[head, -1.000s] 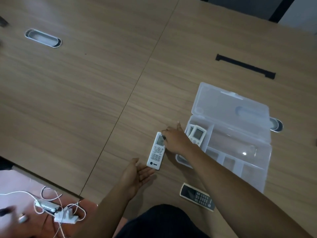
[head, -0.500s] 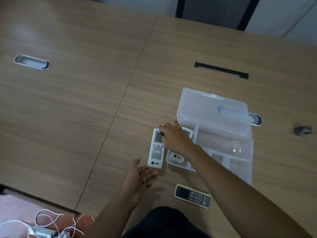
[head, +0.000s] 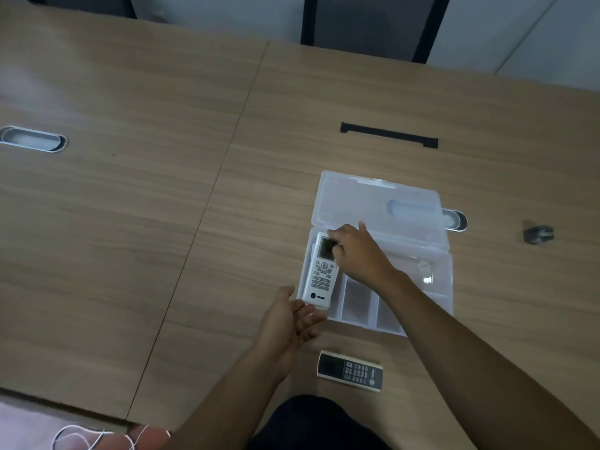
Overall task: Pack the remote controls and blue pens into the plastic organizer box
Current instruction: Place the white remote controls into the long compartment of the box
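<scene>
Right hand (head: 358,251): fingers closed on the top end of the white remote (head: 319,271), over its screen; fingertips partly hide the screen.
White remote: lies lengthwise in the leftmost compartment of the box (head: 444,287), its lower end at the near wall, just beyond the left hand's fingertips. An edge of something white shows under its left side; cannot tell what.
Left hand (head: 290,319): open, palm up, fingers loosely spread, holding nothing; just short of the box's near-left corner. Contact with box or remote cannot be told.
Box: clear, lid (head: 376,203) laid open beyond the right hand. Right forearm crosses and hides part of the middle compartments.
Dark remote (head: 350,370): flat on the counter (head: 130,222), nearer the body than both hands, outside the box.
Pens: none made out.
Small dark object (head: 537,234): far right of the right hand, blurred, unidentifiable.
</scene>
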